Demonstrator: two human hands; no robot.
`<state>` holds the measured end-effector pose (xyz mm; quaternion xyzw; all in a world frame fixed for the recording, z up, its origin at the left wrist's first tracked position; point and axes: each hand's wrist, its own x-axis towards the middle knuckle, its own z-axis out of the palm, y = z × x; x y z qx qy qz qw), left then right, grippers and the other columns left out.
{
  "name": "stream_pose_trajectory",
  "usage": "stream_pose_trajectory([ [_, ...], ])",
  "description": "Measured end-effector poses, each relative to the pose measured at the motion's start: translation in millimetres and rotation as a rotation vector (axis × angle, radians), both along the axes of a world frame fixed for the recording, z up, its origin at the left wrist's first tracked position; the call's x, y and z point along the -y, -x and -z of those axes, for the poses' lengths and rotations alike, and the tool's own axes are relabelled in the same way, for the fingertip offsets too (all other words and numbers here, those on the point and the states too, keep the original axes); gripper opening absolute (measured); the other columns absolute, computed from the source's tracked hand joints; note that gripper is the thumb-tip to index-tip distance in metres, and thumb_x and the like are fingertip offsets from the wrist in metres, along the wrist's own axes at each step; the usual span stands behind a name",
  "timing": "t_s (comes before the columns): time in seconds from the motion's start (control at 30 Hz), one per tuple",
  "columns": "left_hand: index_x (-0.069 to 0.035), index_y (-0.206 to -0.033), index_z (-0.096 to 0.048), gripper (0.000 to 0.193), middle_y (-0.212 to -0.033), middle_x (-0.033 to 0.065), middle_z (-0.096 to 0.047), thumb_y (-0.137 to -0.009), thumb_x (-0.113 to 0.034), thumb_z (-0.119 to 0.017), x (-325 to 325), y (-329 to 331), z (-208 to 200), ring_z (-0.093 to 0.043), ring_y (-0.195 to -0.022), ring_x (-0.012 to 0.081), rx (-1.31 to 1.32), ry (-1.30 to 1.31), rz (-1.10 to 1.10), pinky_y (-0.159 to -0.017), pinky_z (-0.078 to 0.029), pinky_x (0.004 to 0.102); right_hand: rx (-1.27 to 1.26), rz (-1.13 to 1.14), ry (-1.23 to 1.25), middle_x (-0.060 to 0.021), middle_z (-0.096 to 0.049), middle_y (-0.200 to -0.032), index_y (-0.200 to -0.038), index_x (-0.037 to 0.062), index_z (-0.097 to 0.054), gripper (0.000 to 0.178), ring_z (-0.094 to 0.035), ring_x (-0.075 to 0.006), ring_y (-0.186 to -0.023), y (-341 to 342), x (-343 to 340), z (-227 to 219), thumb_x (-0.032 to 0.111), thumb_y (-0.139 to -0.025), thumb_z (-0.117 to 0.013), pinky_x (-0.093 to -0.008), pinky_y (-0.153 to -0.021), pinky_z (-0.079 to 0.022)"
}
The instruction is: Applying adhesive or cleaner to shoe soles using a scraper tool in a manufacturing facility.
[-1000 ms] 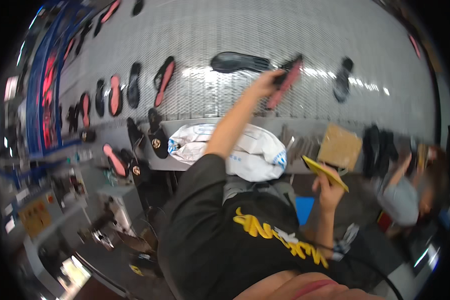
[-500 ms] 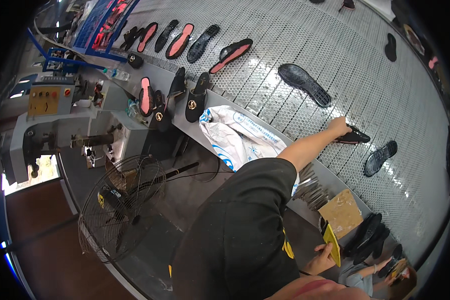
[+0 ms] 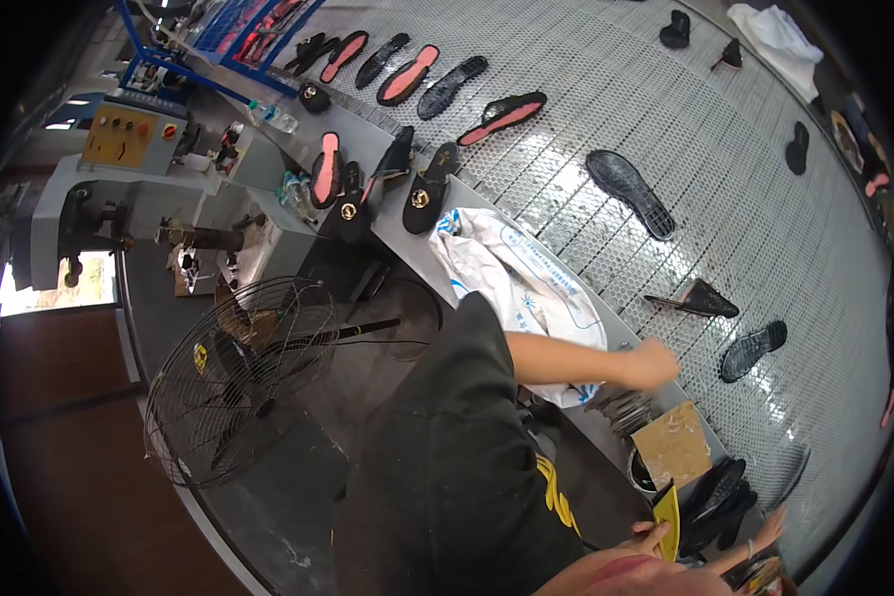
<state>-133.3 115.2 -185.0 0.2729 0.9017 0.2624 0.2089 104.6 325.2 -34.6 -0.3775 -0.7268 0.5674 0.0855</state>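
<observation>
My left hand point(image 3: 651, 365) is curled over the near edge of the mesh conveyor, beside a stack of thin strips point(image 3: 621, 409). Whether it holds anything is hidden. A black slipper point(image 3: 705, 298) lies on its side on the belt a little beyond that hand, apart from it. To its right is a black patterned sole point(image 3: 753, 351), and a larger black sole point(image 3: 631, 194) lies farther up the belt. At the lower right, the fingers of my right hand point(image 3: 654, 536) are closed on a flat yellow piece point(image 3: 668, 521).
A white sack point(image 3: 526, 293) drapes over the conveyor's grey ledge, near several black slippers point(image 3: 427, 194). A tan board point(image 3: 672, 442) and piled black footwear point(image 3: 715, 502) lie at the lower right, by another person's hand point(image 3: 770, 526). A caged fan point(image 3: 238, 382) stands left.
My left hand has let go of the black slipper and drawn back to the belt's near edge. The view has shifted, and the other person's hand now reaches out toward the belt.
</observation>
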Motion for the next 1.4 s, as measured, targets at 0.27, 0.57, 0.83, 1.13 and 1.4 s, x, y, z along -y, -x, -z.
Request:
stream_pose_trajectory([
  [0.27, -0.012, -0.093, -0.071, 0.021, -0.09, 0.0081, -0.068, -0.077, -0.017, -0.058, -9, -88, 80, -0.062, -0.08, 0.0291, -0.119, 0.441, -0.021, -0.052, -0.041, 0.0479, -0.087, -0.125, 0.037, -0.0049, -0.051, -0.055, -0.083, -0.0024, -0.055, 0.023, -0.045, -0.0089, -0.047, 16, 48, -20, 0.016, -0.096, -0.051, -0.02, -0.045, -0.034],
  [0.57, -0.007, -0.073, -0.071, 0.014, -0.077, 0.017, -0.067, -0.066, -0.015, -0.063, -8, -71, 92, -0.066, -0.07, 0.0307, 0.065, 0.113, -0.208, -0.061, -0.052, 0.0432, -0.051, 0.023, -0.001, -0.0027, -0.052, -0.057, -0.078, -0.0011, -0.06, 0.019, -0.047, -0.0087, -0.049, 7, 61, -22, 0.012, -0.091, -0.054, -0.0225, -0.047, -0.036],
  [0.83, 0.002, -0.075, -0.066, 0.021, -0.079, 0.0239, -0.064, -0.066, -0.017, -0.061, 28, -42, 51, -0.063, -0.075, 0.0421, 0.16, 0.046, -0.315, -0.067, -0.051, 0.0468, -0.298, -0.058, 0.135, -0.0078, -0.055, -0.077, -0.098, -0.0053, -0.056, 0.012, -0.052, -0.013, -0.053, -5, 78, -17, 0.004, -0.09, -0.055, -0.0236, -0.048, -0.04],
  [1.13, -0.002, -0.085, -0.065, 0.028, -0.066, 0.0074, -0.065, -0.059, -0.009, -0.074, 166, -7, -12, -0.062, -0.063, 0.0142, 0.476, -0.916, -0.664, -0.056, -0.048, 0.0292, -0.377, -0.147, 0.289, -0.008, -0.057, -0.074, -0.099, -0.0064, -0.056, 0.016, -0.048, -0.0114, -0.052, 28, 86, 36, 0.008, -0.093, -0.053, -0.0231, -0.046, -0.038],
  [1.4, 0.0, -0.091, -0.064, 0.016, -0.076, 0.0029, -0.063, -0.077, -0.006, -0.07, 595, 48, -29, -0.055, -0.061, 0.0101, 0.216, -1.051, -1.429, -0.056, -0.044, 0.023, -0.403, -0.385, 0.421, -0.0103, -0.06, -0.088, -0.107, -0.0035, -0.054, 0.021, -0.048, -0.011, -0.052, 120, 219, 16, 0.012, -0.092, -0.055, -0.0214, -0.045, -0.039],
])
